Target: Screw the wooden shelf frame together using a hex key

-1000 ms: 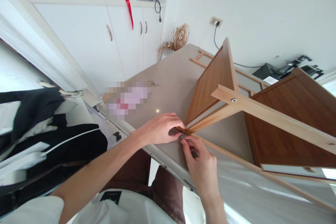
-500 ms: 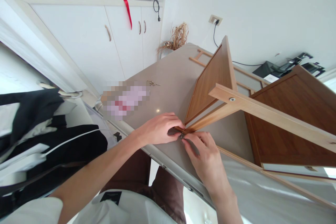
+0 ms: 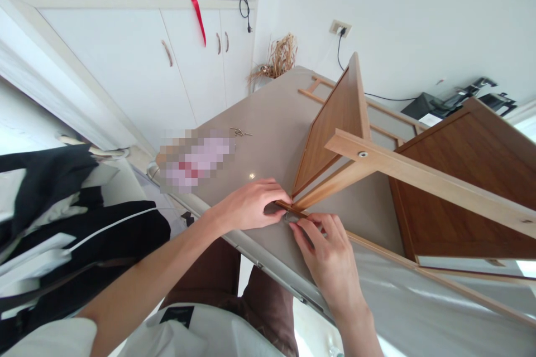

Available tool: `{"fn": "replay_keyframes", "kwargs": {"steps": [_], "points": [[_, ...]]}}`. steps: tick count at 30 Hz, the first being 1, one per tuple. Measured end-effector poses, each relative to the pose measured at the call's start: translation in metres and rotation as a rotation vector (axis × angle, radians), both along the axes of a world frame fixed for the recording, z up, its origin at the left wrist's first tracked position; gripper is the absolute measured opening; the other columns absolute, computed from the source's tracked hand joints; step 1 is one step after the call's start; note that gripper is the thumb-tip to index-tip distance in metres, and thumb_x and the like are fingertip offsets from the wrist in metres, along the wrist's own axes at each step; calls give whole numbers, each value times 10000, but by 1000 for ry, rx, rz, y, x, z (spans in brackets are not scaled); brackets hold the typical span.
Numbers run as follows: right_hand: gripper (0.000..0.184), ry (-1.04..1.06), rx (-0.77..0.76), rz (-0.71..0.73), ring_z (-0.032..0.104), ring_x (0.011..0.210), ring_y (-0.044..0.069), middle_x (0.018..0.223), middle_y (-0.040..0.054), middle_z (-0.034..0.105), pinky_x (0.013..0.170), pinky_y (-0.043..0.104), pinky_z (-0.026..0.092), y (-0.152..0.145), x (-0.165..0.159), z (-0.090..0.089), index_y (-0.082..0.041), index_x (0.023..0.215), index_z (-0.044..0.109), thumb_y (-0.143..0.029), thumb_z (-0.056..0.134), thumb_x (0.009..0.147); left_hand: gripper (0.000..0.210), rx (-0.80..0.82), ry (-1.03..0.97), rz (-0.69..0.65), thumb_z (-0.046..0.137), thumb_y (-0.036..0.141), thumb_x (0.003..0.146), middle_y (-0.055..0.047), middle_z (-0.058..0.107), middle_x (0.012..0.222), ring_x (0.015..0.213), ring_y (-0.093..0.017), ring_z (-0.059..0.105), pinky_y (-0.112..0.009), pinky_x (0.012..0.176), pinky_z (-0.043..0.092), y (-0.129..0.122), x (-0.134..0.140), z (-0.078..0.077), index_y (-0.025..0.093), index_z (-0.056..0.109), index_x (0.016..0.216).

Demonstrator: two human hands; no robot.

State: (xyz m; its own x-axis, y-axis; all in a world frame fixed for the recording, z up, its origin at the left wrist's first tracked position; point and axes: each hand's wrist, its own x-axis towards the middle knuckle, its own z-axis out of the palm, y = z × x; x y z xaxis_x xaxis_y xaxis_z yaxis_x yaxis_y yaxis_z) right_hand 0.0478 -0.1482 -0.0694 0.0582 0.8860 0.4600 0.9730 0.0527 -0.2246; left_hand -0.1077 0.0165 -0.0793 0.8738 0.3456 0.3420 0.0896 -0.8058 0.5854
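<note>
My left hand [image 3: 255, 204] grips the near end of a wooden rail [image 3: 298, 212], thumb below and fingers over the top. The rail belongs to a light-brown wooden frame [image 3: 397, 175] that stands on the table with two panels, a nearer one [image 3: 333, 122] and a darker one [image 3: 464, 195]. Just right of the left hand, my right hand [image 3: 324, 242] has its thumb and forefinger drawn together at the rail's underside. A small shiny metal piece [image 3: 287, 216] shows by these fingertips; what they pinch is too small to make out.
Several loose screws [image 3: 239, 132] lie on the grey-beige table [image 3: 268, 122] beyond my left hand, beside a blurred-out pinkish item [image 3: 201, 159]. A slatted wooden piece [image 3: 318, 89] lies behind the panel. Black clothing [image 3: 121, 234] is at the left, white cabinets [image 3: 125, 61] behind.
The right fingertips have come slightly away from the rail joint, and more of the small metal piece shows. My left hand keeps its grip. The view has shifted slightly.
</note>
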Motion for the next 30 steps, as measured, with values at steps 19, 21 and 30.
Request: {"fn": "replay_keyframes", "kwargs": {"steps": [19, 21, 30], "points": [[134, 30, -52, 83, 564, 879, 186, 969, 58, 665, 797, 341, 446, -1, -2, -9, -187, 1020, 671, -125, 558, 981, 164, 20, -15, 3, 639, 155, 895, -10, 725, 979, 965, -161, 657, -318, 985, 507, 1, 1, -2, 223, 673, 1040], [130, 30, -58, 96, 568, 883, 186, 973, 54, 672, 799, 342, 437, -3, -3, -8, -187, 1024, 667, -133, 555, 985, 162, 19, -18, 5, 640, 158, 896, -9, 724, 979, 963, -159, 657, -312, 973, 511, 1, 0, -2, 225, 673, 1040], [210, 6, -23, 52, 538, 897, 204, 990, 85, 629, 819, 354, 475, -4, -4, -12, -171, 1122, 668, -92, 550, 968, 180, 0, -5, 1, 637, 155, 899, -12, 717, 993, 981, -170, 653, -305, 913, 525, 1, 0, 1, 237, 668, 1056]]}}
